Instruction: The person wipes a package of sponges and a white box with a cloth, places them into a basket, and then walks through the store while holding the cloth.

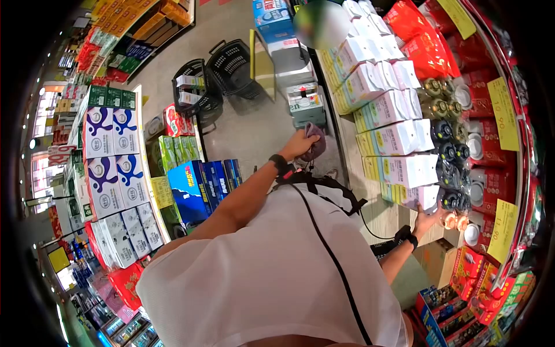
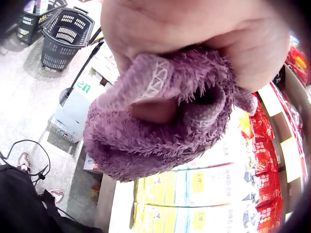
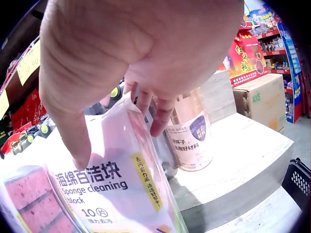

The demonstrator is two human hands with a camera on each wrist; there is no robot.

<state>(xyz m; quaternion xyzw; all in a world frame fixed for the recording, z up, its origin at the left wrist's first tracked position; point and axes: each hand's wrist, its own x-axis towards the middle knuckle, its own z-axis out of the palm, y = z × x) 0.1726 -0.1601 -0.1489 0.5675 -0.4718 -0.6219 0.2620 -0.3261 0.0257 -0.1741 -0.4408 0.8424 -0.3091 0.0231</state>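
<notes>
My left hand [image 1: 296,146] grips a bunched purple fuzzy cloth [image 2: 160,141] with pale zigzag stitching on its edge. It holds the cloth beside the shelf edge, over the aisle. At the lower end of the shelf, my right hand [image 3: 136,63] holds a pack of sponge cleaning blocks [image 3: 104,189] from above. The thumb [image 3: 77,145] lies on its printed front, the other fingers over the far side. Pink sponges show through the pack's clear side. Close behind those fingers stands a clear pinkish drinking bottle [image 3: 189,145] with a printed label.
Rows of similar sponge packs [image 1: 384,113] line the shelf, with dark-topped bottles [image 1: 445,147] and red bags behind. Black baskets [image 1: 234,69] and a Heineken carton [image 1: 305,101] stand on the floor. Blue boxes [image 1: 193,191] fill the left side. A cardboard box [image 3: 262,99] sits past the shelf end.
</notes>
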